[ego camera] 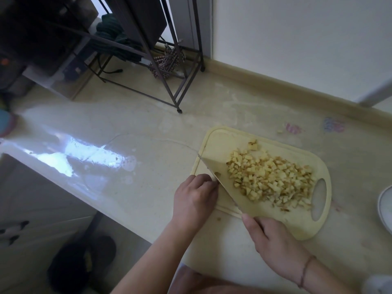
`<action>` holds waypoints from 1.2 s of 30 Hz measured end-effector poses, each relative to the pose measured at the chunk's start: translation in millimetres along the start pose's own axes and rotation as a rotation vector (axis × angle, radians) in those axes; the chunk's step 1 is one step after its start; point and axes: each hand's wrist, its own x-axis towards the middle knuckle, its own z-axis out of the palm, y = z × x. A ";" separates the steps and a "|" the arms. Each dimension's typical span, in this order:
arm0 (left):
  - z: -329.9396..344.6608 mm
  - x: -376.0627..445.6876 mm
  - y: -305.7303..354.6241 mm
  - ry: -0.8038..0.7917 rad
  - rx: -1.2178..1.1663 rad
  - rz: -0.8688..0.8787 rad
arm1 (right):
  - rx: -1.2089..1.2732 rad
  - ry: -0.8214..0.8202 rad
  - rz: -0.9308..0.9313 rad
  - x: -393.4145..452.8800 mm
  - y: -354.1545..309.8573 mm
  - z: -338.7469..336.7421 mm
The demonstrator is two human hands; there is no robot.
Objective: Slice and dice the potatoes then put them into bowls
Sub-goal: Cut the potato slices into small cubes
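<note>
Gripping the knife (pixel 222 183) handle w/ our right hand (pixel 273 240), fingers curled round it, we keep the broad blade angled, edge down on the cutting board (pixel 224 134), prob. to sweep or gather. Our left hand (pixel 195 198), just left of the blade, is curled w/ fingertips by the blade's spine, likely steadying it; can't tell if it holds anything. Beyond the right hand, the diced potatoes (pixel 271 179) sit heaped mid-board. Bowl rim (pixel 385 209) shows further right on the bench (pixel 148 124), so transfer looks next. Metal rack (pixel 169 60) stands far back.
</note>
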 end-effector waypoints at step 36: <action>-3.1 -12.7 -3.7 -0.010 -0.009 0.001 | 0.000 -0.009 -0.020 5.4 8.5 -11.4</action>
